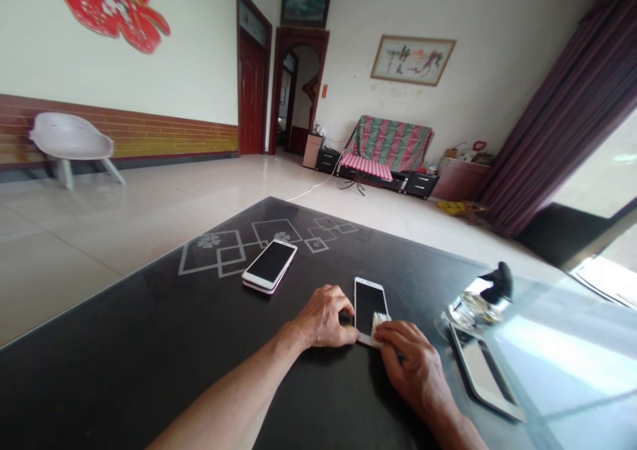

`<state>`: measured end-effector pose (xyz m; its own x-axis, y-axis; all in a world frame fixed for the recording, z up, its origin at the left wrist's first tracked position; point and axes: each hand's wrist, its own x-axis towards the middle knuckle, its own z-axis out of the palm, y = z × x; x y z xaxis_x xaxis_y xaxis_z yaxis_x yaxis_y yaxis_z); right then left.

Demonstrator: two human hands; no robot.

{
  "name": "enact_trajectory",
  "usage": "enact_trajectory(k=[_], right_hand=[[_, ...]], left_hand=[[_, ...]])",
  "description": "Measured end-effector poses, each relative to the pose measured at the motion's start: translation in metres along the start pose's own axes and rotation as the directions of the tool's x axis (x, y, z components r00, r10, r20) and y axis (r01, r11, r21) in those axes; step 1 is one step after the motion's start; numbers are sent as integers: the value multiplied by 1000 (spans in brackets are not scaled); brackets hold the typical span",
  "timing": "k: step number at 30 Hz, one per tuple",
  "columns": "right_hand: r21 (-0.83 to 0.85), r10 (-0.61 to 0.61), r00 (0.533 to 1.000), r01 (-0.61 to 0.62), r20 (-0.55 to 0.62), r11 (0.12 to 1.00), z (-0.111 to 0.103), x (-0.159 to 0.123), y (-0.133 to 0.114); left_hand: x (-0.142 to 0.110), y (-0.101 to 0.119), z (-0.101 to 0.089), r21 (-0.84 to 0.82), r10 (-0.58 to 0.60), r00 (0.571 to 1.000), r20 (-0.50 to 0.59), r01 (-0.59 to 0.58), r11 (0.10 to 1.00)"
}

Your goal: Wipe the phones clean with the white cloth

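Observation:
A white smartphone with a dark screen lies face up on the black table. My left hand steadies it by the left edge, fingertips near the middle of that side and thumb at the lower left corner. Pinched in the fingers of my right hand is a crumpled white tissue, pressed on the lower right part of the phone. The right fingertips are partly hidden behind the tissue. To the left, apart from both hands, white smartphones rest stacked, the top one face up.
Right of my right hand lies a white tablet, near a clear glass dish with a black object at it. The glossy black table has a patterned far corner. Beyond stand a white chair and a cloth-covered piece.

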<state>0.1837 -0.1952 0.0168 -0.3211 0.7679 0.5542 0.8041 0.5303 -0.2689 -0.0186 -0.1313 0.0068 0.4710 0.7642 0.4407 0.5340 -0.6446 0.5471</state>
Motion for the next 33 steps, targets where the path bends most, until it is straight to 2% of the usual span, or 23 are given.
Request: enact_trajectory(k=[8, 13, 20, 27, 33], right_hand=[[103, -53, 996, 46, 71, 994, 3, 4, -18], [44, 36, 999, -37, 16, 998, -1, 4, -13], [-149, 180, 980, -191, -80, 970, 0, 2, -3], [-81, 138, 989, -142, -49, 987, 6, 2, -13], [-106, 134, 990, -138, -43, 985, 12, 18, 12]], left_hand=[[0, 0, 0, 32, 14, 999, 46, -15, 999], [1, 2, -3, 41, 19, 998, 64, -21, 999], [1, 2, -3, 65, 29, 997, 65, -33, 997], [2, -1, 1, 57, 35, 998, 45, -38, 998], [2, 0, 1, 58, 6, 998, 70, -10, 998]])
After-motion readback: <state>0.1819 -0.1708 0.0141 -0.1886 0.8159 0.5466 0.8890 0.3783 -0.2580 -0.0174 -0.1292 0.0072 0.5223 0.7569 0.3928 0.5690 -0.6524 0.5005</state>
